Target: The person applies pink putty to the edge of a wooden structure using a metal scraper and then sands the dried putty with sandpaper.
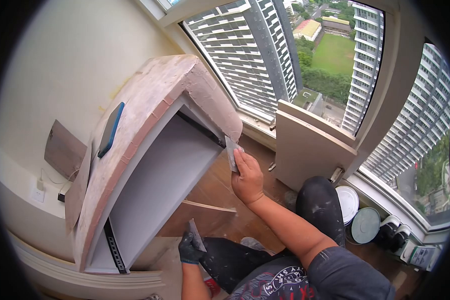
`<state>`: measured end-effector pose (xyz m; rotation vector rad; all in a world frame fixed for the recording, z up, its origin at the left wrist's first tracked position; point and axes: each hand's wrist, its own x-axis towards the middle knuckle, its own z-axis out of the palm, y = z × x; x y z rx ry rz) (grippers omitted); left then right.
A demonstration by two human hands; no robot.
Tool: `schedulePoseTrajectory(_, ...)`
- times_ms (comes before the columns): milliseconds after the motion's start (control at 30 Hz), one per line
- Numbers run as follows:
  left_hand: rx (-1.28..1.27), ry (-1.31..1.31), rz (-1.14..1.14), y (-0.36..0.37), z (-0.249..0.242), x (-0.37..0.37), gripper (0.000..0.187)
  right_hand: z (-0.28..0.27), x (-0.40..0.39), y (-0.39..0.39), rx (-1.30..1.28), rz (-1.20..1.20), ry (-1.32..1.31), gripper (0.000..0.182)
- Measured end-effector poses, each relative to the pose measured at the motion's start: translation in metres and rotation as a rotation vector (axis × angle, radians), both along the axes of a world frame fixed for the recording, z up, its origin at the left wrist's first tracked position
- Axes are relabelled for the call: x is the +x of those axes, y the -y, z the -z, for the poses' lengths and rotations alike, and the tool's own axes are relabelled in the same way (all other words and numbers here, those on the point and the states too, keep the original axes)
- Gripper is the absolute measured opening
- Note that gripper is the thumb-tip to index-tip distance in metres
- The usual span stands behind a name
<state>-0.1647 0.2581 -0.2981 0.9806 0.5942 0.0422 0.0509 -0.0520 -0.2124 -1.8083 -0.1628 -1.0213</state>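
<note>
My bare right hand (248,179) is closed around a flat putty knife (231,154). Its blade is against or very near the lower right corner of a cabinet (155,82) coated in pinkish filler. Lower down, my left hand (189,249) wears a dark glove and grips a second flat blade, a putty scraper (197,235), beside my knee. The cabinet's open grey compartment (155,175) faces me, with a black drawer rail (114,245) along its lower left side and another near the top. A blue-edged phone (111,130) lies on the cabinet's top.
Pale panels (310,150) lean against the window. A brown board (197,217) lies below the compartment. Two paint buckets (365,225) and shoes (392,232) stand to the right. A wall outlet (38,193) with a plugged-in cable is at left.
</note>
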Motion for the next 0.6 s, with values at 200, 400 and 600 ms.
schedulePoseTrajectory(200,-0.060,0.034,0.033,0.001,-0.003,-0.006,0.029,-0.005,0.018,0.045,0.032,0.005,-0.052,0.052)
schedulePoseTrajectory(400,0.044,-0.002,0.011,0.005,-0.008,-0.001,0.035,-0.008,0.019,0.034,-0.012,-0.076,-0.039,0.055)
schedulePoseTrajectory(600,0.026,0.019,0.014,0.010,-0.008,0.003,0.030,-0.011,0.011,0.001,-0.026,0.021,-0.003,0.056)
